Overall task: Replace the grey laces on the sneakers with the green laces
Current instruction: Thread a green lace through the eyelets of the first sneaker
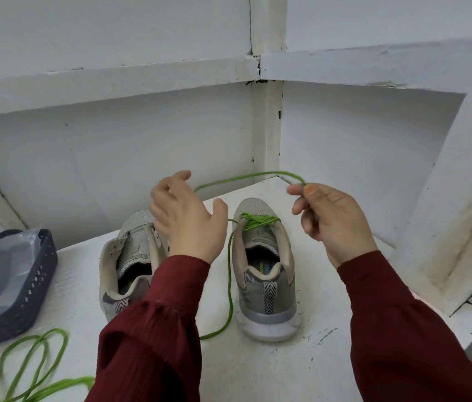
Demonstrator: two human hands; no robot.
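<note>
From the head view, two grey sneakers stand heels-near on the white surface [330, 358]: the left sneaker [130, 256] shows no lace, while the right sneaker [266, 265] has a green lace [230, 285] crossed through its far eyelets, one strand trailing down between the shoes. The right hand [330, 216] pinches a raised loop of that lace, and the left hand [188, 219] hovers spread over the left sneaker, the lace passing behind it. A second green lace [34, 367] lies coiled near left, beside a grey basket [40, 274] holding a plastic bag [2, 256].

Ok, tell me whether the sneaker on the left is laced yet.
Unlaced: the left sneaker shows bare eyelet flaps, while green lace crosses only the right sneaker.
</note>
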